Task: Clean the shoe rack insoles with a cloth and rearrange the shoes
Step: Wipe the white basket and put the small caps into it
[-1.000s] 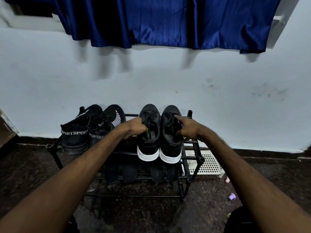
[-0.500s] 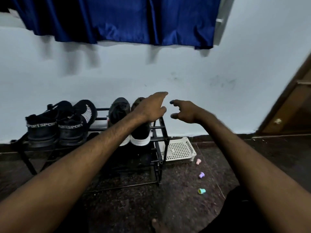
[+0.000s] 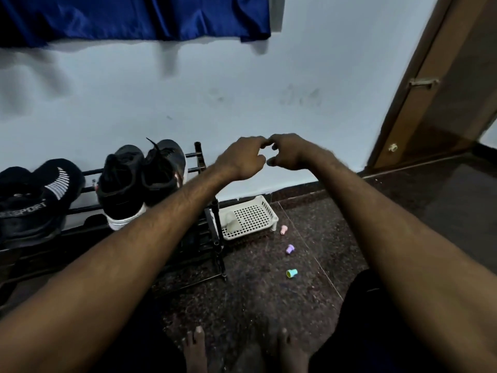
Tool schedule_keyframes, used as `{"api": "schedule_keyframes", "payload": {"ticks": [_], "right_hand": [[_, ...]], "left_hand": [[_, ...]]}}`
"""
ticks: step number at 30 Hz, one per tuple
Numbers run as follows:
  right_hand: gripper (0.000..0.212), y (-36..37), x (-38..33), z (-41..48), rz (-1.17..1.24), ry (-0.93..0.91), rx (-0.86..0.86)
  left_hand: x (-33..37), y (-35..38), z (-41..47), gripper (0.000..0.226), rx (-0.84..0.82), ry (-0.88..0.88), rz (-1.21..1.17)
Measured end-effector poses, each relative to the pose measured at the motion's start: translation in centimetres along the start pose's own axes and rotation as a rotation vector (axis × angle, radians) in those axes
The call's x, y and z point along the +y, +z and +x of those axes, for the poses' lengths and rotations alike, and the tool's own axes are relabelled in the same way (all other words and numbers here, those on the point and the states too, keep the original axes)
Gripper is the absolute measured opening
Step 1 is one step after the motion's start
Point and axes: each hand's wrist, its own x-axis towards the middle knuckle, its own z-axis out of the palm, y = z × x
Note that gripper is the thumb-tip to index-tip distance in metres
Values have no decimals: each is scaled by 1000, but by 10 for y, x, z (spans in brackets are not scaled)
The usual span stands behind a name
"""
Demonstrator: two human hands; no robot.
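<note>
Black metal shoe rack point(image 3: 212, 224) at nine o'clock of the view, backed against the pale wall point(image 3: 242, 98). On its top tier, black shoes with white soles point(image 3: 139, 181), side by side and touching, heels toward the camera. At their nine o'clock, black sport sneakers point(image 3: 40, 195), partly cut off by the frame edge. Lower tier too dark to read. Raised in mid-air near the centre, clear of the rack and at three o'clock of its end post: left hand point(image 3: 242, 157) and right hand point(image 3: 290, 152), fingers loosely curled, fingertips almost meeting, nothing visible in either. Just beside the rack's end, on the dark speckled floor point(image 3: 255, 305), a white perforated tray point(image 3: 250, 216). Trailing from it toward six o'clock, a pink cap point(image 3: 283, 229), a purple cap point(image 3: 290, 249) and a teal cap point(image 3: 291, 273). Blue curtain point(image 3: 134, 17) at eleven o'clock, wooden door point(image 3: 443, 90) at two o'clock, bare feet point(image 3: 196, 351) at six o'clock.
</note>
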Motion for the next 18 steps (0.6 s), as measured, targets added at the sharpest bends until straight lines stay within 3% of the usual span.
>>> {"api": "schedule_keyframes", "payload": {"ticks": [4,6,13,18], "right_hand": [[50,-2,40,1,-13,113,84],[48,17,63,5,-55,146,21],[42,123,117,49,-73,171,-155],[48,217,164,73,48,268,-158]], "left_hand": [[-5,46,21,51,-83,-24,49],[-15,77,27,51,-94,-81,55],[-80,232,-8,45,-221,-394,-38],[-126,302,-5,55,-189,-443,-77]]}}
